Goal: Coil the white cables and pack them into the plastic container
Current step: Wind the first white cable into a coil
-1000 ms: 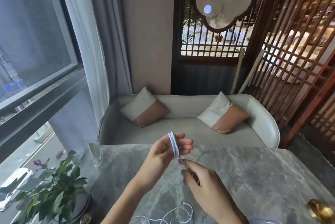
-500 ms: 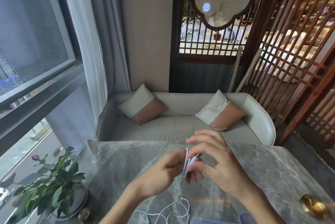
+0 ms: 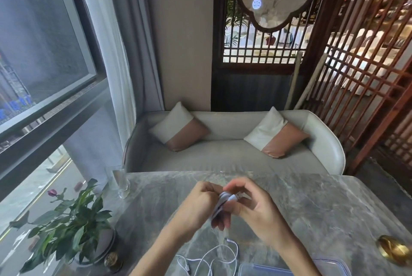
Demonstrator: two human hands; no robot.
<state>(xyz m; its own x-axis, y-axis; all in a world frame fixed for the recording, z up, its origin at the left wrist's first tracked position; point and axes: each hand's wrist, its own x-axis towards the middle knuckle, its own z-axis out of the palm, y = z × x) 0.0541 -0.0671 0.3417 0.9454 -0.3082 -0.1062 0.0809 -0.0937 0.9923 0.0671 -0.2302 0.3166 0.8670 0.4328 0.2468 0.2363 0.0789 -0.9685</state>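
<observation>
Both hands meet over the middle of the grey marble table (image 3: pixel 312 204). My left hand (image 3: pixel 200 204) grips a small coiled white cable (image 3: pixel 220 203) wound around its fingers. My right hand (image 3: pixel 254 206) pinches the cable's free end at the top of the coil. A second white cable (image 3: pixel 214 258) lies loose and tangled on the table near the front edge. The clear plastic container (image 3: pixel 334 264) shows at the bottom edge, partly behind my right forearm.
A potted plant (image 3: pixel 64 222) stands at the table's left front corner. A clear glass (image 3: pixel 119 183) sits at the back left. A brass object (image 3: pixel 394 250) rests at the right edge. A grey sofa with two cushions lies beyond the table.
My right hand rose from below the coil to its top and now pinches the cable end there. Both hands dropped lower toward the table.
</observation>
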